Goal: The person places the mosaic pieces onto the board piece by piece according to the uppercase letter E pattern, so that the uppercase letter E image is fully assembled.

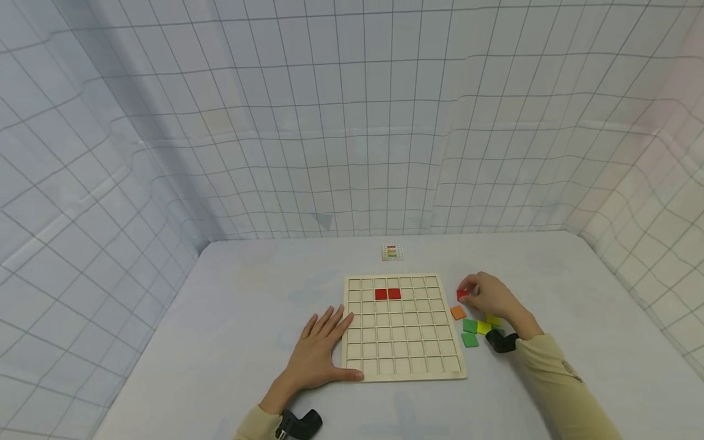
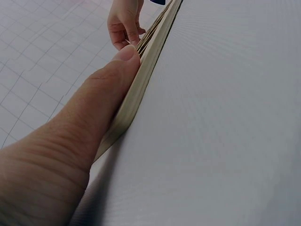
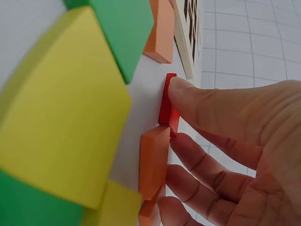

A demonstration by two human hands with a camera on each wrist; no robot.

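Wooden grid board [image 1: 404,327] is seen centre-low in the head view: pale plywood, square cells, flat on a matte white table [image 1: 231,305]. Two red square tiles [image 1: 387,294] are seated side by side in its second row from the top.

Left hand [image 1: 319,351] is laid flat, fingers straight and spread, at the board's lower-left edge; in the left wrist view the thumb [image 2: 101,101] is pressed along the board's thin laminated edge. Nothing is gripped.

Right hand [image 1: 489,296] is placed right of the board, fingers curled, pinching a red tile [image 1: 461,294] (thin, smooth, square, stood on edge against the table in the right wrist view). The tile [image 3: 168,101] is held between thumb and fingertips, just beside an orange tile [image 3: 154,157].

Loose tiles lie below the hand: orange [image 1: 458,312], green [image 1: 470,333], yellow [image 1: 484,327].

A small pattern card [image 1: 392,252] lies above the board; print too small to be read. Gridded white sheeting [image 1: 352,122] forms the backdrop.
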